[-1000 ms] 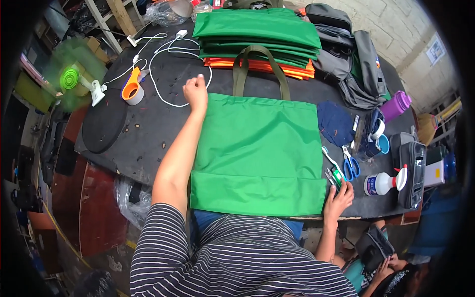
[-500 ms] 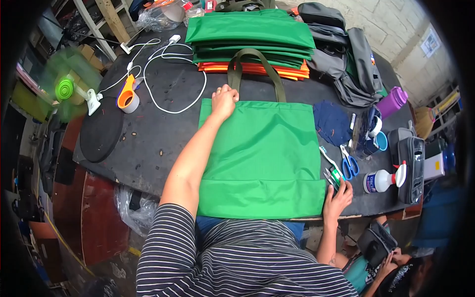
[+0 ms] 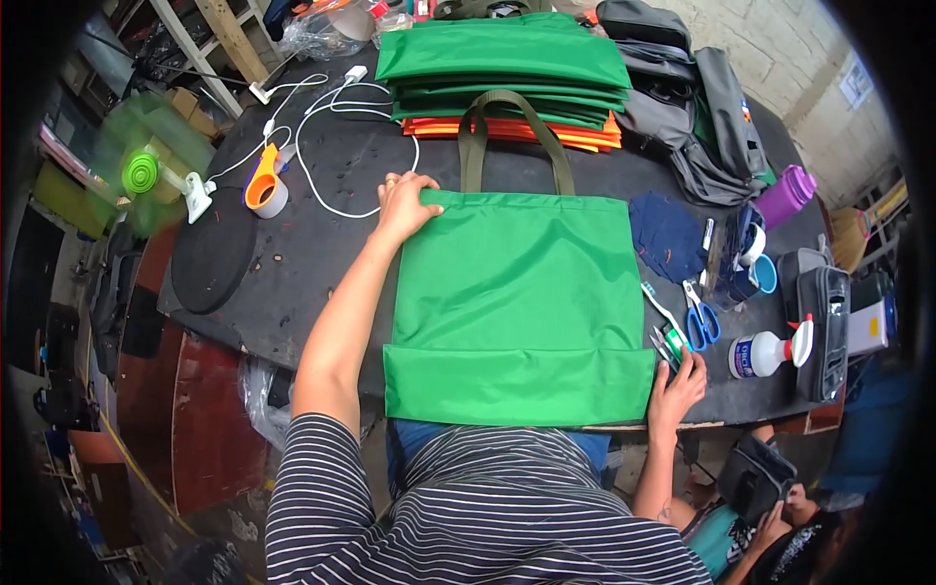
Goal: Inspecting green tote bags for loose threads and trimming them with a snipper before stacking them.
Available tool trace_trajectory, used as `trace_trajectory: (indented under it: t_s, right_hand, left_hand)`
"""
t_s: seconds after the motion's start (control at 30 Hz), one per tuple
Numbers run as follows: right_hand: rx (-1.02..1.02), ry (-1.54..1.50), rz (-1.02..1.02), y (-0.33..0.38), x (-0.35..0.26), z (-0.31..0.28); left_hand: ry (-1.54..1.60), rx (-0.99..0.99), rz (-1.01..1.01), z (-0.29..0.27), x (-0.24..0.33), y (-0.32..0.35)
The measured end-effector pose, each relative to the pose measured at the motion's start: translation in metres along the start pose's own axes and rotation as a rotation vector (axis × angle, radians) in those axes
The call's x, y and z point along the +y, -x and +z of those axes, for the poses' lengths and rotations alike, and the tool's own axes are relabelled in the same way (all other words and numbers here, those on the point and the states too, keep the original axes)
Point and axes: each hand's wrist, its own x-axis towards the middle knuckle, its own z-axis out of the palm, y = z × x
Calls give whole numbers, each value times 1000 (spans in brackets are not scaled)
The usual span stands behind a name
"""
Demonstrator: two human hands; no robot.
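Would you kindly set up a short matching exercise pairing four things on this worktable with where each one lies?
Things:
1. green tote bag
2. blue-handled scissors
3. white cable
4. purple bottle

Places:
A. at the far right, beside the grey bags
B. flat in the middle, left hand on its top left corner
C. looped at the far left, near the orange tape dispenser
D. right of the green bag, above the right hand

Pairs: 1-B, 2-D, 3-C, 4-A
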Motion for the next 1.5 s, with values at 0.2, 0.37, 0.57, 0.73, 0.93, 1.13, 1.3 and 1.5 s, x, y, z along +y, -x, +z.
trace_trajectory:
  t_s: [0.2, 0.37, 0.57, 0.73, 0.93, 1.13, 1.3, 1.5]
  right_hand:
    - [-14, -20, -9, 1, 0, 1]
    - [0, -17, -15, 1, 1, 0]
    - [-1, -17, -15, 0, 0, 0]
    - [25, -7, -15, -3, -2, -1]
    - [-28, 40, 14, -16, 3, -1]
    - [25, -7, -21, -19, 7, 0]
    - [47, -52, -17, -15, 9, 2]
    - [91, -101, 7, -22, 11, 4]
  left_hand:
    - [-54, 438, 536, 1, 14, 32]
    - [-123, 550, 671, 2, 6, 45]
    - [-153, 505, 604, 4, 9, 49]
    - [-210, 454, 479, 14, 10, 50]
    - [-186, 462, 384, 18, 17, 52]
    - [-151, 411, 405, 15, 12, 61]
    - [-83, 440, 299, 20, 12, 53]
    - [164, 506, 58, 9, 23, 47]
